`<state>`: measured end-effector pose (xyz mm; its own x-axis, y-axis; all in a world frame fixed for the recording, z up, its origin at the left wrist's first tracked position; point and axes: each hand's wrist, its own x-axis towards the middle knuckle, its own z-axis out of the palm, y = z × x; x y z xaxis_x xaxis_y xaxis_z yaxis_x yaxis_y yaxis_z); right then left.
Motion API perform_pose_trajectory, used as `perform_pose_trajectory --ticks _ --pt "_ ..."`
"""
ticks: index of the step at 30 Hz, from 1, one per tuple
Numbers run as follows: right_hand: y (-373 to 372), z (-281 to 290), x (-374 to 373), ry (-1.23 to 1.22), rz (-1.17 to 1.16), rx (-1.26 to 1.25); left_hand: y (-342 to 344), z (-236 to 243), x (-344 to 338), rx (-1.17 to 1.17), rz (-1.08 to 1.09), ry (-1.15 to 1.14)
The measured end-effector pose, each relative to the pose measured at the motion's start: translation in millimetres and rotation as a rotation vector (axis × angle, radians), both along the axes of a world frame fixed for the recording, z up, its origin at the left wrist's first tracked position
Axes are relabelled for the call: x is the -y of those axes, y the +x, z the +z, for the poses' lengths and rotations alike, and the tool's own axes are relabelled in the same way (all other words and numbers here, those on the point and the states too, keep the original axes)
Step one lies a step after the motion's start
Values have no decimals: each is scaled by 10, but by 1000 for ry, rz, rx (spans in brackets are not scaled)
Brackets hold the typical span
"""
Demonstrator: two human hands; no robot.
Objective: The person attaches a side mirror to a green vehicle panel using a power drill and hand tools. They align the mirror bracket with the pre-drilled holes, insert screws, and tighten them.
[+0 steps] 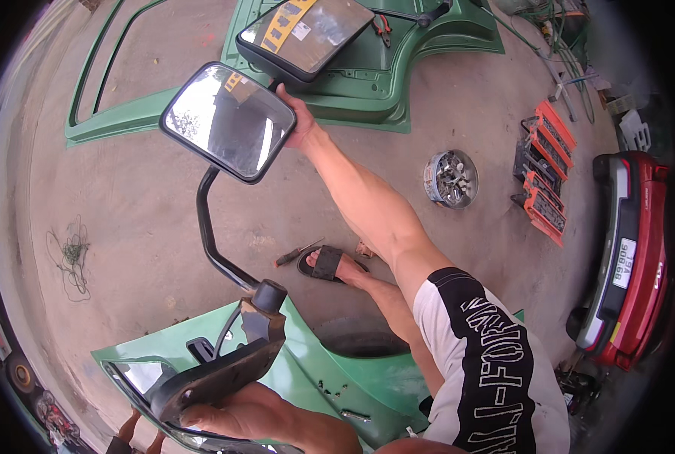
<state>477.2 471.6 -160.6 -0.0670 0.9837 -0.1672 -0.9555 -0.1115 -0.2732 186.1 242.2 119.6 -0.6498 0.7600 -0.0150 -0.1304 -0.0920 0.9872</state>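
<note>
Currently, I am looking down from afar on work that seems partway along. The framed mirror (231, 121) is sitting left of centre in the upper half of the view, already joined by a curved black tube (203, 219) to the black base (220, 376) at lower left. The whole piece is being held up in the hands, with the base over the lower green panel (375, 378). I am seeing no fixing between base and panel, so I judge that part not done. Small dark fasteners (334, 387) are lying loose on the panel. A larger mirror (307, 38) is showing just beyond the first, in front of the upper green panel (394, 79); I cannot tell whether the two are joined.

My right hand (300, 122) is reaching far forward and curling closed around the framed mirror's right edge, its fingers partly hidden behind. My left hand (250, 412) is supporting the base from below, the thumb pressing along it; the other fingers are hidden, so I cannot tell how tightly they are closing.
</note>
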Motion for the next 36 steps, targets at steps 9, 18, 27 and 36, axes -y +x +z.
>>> perform_pose_trajectory --ticks 9,18,27,36 --pt "-1448 1221 1001 -102 218 387 -1753 160 2099 160 -166 196" --pt "-3284 2813 3347 -269 195 746 -3489 1540 5315 255 -133 -206" --pt "-5672 4261 4983 102 674 660 -3165 1802 7586 902 651 -121" --pt "-8020 4332 6498 286 1515 259 -2475 987 8018 1318 1082 -188"
